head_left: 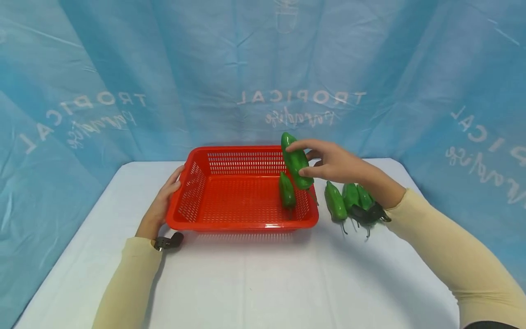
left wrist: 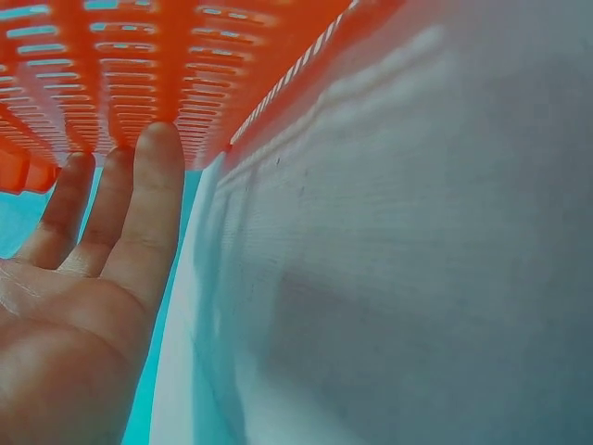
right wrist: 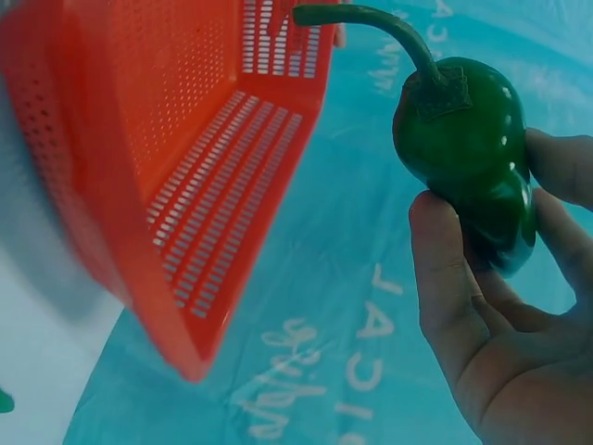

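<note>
My right hand [head_left: 337, 161] pinches a large green pepper [head_left: 297, 163] between thumb and fingers, above the right end of a red plastic basket [head_left: 246, 225]. In the right wrist view the held pepper [right wrist: 468, 139] shows its curved stem. Another green pepper [head_left: 286, 193] lies inside the basket at the right. My left hand [head_left: 161, 203] touches the left side of the basket. Its extended fingers [left wrist: 153, 209] rest against the slotted wall in the left wrist view. The left thumb is out of sight there.
Right of the basket, several green peppers [head_left: 335, 202] lie on the white table cover [head_left: 246, 278], partly behind the dark wrist strap [head_left: 367, 213]. A blue printed curtain [head_left: 230, 59] hangs behind the table and along both sides.
</note>
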`<state>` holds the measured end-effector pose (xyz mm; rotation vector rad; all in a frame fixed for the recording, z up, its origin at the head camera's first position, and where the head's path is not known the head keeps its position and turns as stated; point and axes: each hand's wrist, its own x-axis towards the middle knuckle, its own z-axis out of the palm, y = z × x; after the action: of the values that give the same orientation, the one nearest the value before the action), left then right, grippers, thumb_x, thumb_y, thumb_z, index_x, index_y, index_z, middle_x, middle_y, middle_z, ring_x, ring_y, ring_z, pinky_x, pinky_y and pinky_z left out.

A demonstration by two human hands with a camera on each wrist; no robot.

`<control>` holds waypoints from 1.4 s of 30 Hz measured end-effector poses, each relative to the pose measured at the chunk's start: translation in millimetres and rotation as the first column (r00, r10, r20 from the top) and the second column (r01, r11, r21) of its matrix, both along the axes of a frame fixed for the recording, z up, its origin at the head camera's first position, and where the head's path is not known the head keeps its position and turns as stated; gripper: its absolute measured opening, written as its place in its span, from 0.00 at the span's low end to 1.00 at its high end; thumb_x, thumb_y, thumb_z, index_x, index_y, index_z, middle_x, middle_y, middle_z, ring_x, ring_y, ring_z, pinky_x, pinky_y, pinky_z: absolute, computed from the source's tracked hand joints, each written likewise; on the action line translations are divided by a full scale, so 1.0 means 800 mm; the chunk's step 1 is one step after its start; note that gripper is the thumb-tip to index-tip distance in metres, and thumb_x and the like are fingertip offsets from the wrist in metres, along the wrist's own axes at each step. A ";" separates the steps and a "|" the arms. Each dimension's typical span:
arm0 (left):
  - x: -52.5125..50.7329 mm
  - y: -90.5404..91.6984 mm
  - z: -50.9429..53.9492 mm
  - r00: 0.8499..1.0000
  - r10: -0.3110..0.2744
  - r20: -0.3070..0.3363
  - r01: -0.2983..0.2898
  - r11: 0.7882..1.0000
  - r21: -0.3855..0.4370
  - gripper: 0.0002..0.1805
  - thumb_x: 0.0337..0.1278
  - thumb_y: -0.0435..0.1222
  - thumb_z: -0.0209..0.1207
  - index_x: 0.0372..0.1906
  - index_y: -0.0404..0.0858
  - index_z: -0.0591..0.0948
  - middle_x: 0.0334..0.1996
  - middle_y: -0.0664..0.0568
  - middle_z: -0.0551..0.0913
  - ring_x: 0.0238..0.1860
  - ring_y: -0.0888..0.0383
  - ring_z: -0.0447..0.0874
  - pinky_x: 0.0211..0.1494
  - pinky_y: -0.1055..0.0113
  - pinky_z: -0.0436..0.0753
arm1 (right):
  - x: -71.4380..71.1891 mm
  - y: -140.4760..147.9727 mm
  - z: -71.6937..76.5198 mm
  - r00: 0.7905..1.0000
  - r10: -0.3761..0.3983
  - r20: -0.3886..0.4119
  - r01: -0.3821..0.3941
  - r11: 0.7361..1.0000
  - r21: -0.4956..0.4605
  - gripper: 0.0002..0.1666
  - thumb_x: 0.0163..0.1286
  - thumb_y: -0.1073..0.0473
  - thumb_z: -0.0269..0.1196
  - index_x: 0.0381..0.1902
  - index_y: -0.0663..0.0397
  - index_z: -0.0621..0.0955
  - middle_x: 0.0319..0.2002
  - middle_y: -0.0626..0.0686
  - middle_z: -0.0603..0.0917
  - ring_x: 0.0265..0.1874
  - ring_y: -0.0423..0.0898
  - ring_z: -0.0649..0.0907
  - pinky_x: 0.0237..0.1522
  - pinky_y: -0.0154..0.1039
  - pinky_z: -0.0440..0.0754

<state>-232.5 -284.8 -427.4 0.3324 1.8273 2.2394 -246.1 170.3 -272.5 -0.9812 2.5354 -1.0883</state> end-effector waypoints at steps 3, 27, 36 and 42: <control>-0.002 -0.001 -0.001 1.000 0.014 0.005 -0.014 1.000 -0.008 0.31 0.75 0.41 0.37 0.79 0.56 0.50 0.64 0.55 0.71 0.50 0.61 0.83 0.48 0.64 0.88 | -0.001 -0.012 0.002 0.999 0.017 -0.033 -0.016 1.000 0.021 0.30 0.67 0.63 0.65 0.66 0.41 0.74 0.65 0.50 0.74 0.61 0.56 0.80 0.55 0.50 0.84; -0.012 0.005 0.009 0.999 0.011 0.050 -0.005 0.992 -0.127 0.30 0.76 0.43 0.37 0.79 0.59 0.50 0.70 0.51 0.62 0.55 0.59 0.79 0.51 0.63 0.87 | -0.031 -0.083 0.003 0.981 0.192 0.005 -0.192 0.981 0.027 0.31 0.68 0.64 0.64 0.67 0.44 0.72 0.66 0.52 0.73 0.62 0.55 0.80 0.53 0.46 0.84; -0.012 0.004 0.009 0.999 0.034 0.030 -0.030 0.991 -0.133 0.30 0.76 0.41 0.39 0.77 0.57 0.52 0.65 0.54 0.68 0.51 0.61 0.81 0.49 0.64 0.87 | -0.038 -0.107 0.006 0.980 0.199 -0.006 -0.198 0.978 0.068 0.30 0.67 0.64 0.64 0.66 0.42 0.74 0.67 0.51 0.73 0.62 0.56 0.79 0.55 0.47 0.84; -0.012 0.005 0.008 0.999 0.032 0.044 -0.027 0.995 -0.096 0.29 0.76 0.40 0.39 0.77 0.57 0.52 0.65 0.55 0.69 0.51 0.61 0.82 0.50 0.64 0.87 | -0.047 -0.126 0.004 0.983 0.175 0.047 -0.179 0.979 0.094 0.29 0.68 0.62 0.64 0.65 0.37 0.74 0.67 0.50 0.72 0.59 0.53 0.81 0.46 0.44 0.87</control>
<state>-242.2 -280.8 -420.8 0.2367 1.9202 2.1508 -284.1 69.3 -268.9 -1.1234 2.3919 -0.9143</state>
